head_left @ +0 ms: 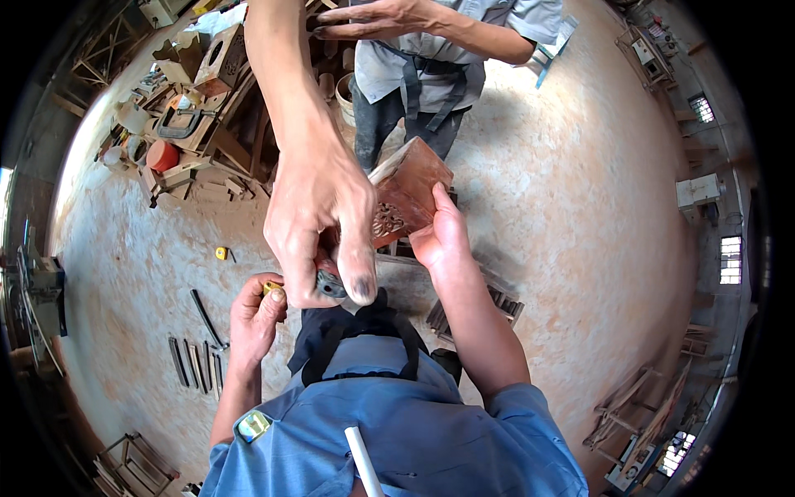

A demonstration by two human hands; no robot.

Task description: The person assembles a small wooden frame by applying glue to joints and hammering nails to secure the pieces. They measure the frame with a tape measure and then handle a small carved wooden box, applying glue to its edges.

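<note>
Blue shirt collar (389, 414) and a white stick (363, 460) tucked at the chest fill the bottom of the view, nearest the lens. Above them, the left hand (255, 315) has its fingers curled tight on a small yellow piece (272, 287), while the right hand (440, 236) grips the carved reddish wooden block (407, 190) from below, thumb up its side. A co-worker's hand (319, 219) reaches down between them, its fingertips pinching a small dark object (330, 284) just beside the block. Three hands crowd one spot, so a nudge could tip the block from its one-handed hold onto the sawdust floor (580, 207). Metal chisels (199, 360) lie on the floor to the left, well apart.
</note>
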